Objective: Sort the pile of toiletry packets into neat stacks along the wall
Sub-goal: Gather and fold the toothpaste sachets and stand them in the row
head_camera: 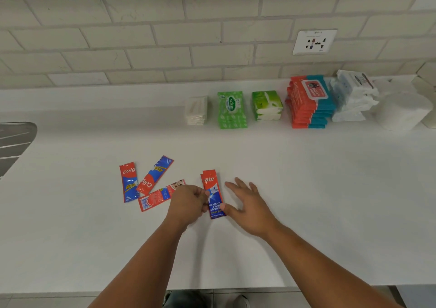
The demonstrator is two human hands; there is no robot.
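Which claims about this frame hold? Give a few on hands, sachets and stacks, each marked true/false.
1. Three loose sachets lie left of the sachet stack. True.
2. The right hand is a fist. False: its fingers are spread, thumb at the sachet stack.
3. The left hand grips the sachet stack's left edge. True.
4. Red-teal wipes are stacked by the wall. True.
5. The sachet stack sits against the wall. False: it lies on the counter, between the hands.

Three loose sachets, five wall stacks
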